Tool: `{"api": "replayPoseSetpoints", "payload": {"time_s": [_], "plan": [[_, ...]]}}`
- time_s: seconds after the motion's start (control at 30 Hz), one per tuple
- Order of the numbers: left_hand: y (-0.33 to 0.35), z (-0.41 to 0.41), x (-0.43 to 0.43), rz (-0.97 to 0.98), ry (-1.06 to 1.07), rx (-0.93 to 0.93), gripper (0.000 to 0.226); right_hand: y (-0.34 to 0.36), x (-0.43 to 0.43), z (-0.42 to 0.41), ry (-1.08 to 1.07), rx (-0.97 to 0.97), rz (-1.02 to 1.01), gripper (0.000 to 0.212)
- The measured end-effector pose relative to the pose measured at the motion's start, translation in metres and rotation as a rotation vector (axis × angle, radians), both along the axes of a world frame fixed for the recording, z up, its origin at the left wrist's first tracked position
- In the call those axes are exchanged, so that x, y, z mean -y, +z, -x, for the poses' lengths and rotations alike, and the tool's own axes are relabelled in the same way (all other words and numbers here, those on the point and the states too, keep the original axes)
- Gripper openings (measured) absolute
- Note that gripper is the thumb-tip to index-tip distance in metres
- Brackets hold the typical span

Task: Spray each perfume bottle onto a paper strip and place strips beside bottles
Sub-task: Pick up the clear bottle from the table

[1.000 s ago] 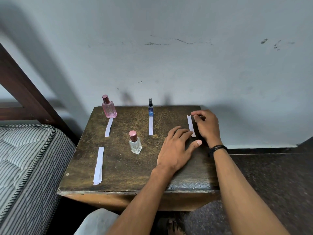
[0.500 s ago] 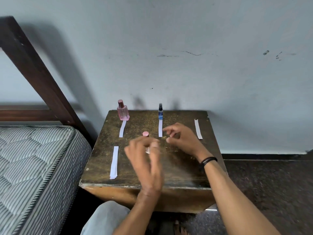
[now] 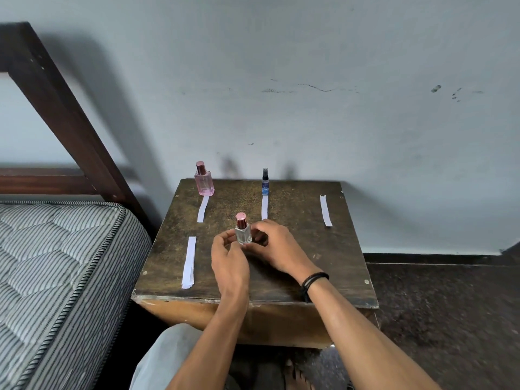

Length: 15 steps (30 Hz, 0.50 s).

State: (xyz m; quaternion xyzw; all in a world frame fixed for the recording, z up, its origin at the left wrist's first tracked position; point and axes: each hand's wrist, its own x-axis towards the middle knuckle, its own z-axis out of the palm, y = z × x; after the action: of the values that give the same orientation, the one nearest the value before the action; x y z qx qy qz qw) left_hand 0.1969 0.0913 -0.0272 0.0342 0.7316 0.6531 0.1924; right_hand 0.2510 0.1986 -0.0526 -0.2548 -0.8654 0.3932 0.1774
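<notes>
A clear glass bottle [image 3: 242, 231] with a pink cap stands mid-table on the dark wooden table [image 3: 298, 243]. My left hand [image 3: 229, 257] and my right hand [image 3: 274, 244] both close around its lower body. A pink bottle [image 3: 203, 182] stands at the back left with a paper strip [image 3: 203, 208] in front of it. A small blue spray bottle [image 3: 265, 182] stands at the back centre, also with a strip [image 3: 264, 207] before it. One lone strip [image 3: 325, 210] lies at the back right. A small stack of strips [image 3: 189, 262] lies at the left front.
A striped mattress [image 3: 56, 277] and a dark wooden bed frame [image 3: 64, 114] border the table on the left. A grey wall [image 3: 309, 94] stands right behind the table. Dark floor [image 3: 444, 311] lies to the right. My knee [image 3: 166, 358] is below the table's front edge.
My right hand let go of the strip at the back right and came to the clear bottle. My left hand lifted off the table and joined it. The camera view shifted left and back.
</notes>
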Motion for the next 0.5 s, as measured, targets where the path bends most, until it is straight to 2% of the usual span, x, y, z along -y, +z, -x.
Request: {"api": "replayPoseSetpoints", "payload": {"time_s": [0.2, 0.33, 0.5], "plan": [[-0.001, -0.007, -0.01, -0.05, -0.087, -0.078, 0.018, 0.0, -0.008, -0.008, -0.066, -0.057, 0.01, 0.029], [-0.004, -0.007, -0.026, -0.103, -0.204, -0.156, 0.021, 0.006, -0.027, -0.021, -0.13, -0.129, -0.01, 0.029], [-0.002, -0.014, -0.055, -0.135, -0.36, -0.221, 0.022, 0.007, -0.059, -0.043, -0.215, -0.194, 0.07, 0.028]]}}
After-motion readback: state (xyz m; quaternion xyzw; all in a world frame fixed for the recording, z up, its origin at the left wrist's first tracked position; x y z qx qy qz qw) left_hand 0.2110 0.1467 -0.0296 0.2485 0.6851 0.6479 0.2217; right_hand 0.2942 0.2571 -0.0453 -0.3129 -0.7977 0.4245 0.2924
